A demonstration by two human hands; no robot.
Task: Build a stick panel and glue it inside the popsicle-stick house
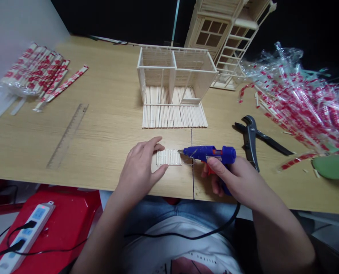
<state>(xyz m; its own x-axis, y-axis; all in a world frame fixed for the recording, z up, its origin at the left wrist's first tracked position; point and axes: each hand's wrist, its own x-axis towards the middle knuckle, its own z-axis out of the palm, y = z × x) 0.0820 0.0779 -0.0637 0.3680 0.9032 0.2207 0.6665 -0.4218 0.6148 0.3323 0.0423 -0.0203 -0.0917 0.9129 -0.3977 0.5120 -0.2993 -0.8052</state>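
Observation:
A small panel of pale sticks (169, 157) lies flat on the table near its front edge. My left hand (141, 161) grips the panel's left end, thumb at the lower edge and fingers at the upper edge. My right hand (225, 175) is closed round the handle of a blue glue gun (206, 153), whose tip points left at the panel's upper right corner. Behind the panel stands a stick-built model (173, 87) with two open compartments and a slatted floor reaching forward.
A taller stick model with a ladder (235, 49) stands behind. Wrapped chopsticks (35, 72) and a ruler (68, 135) lie left. Black cutters (251, 139) and a heap of empty wrappers (309, 102) lie right. A power strip (23, 238) sits on a red stool (63, 213).

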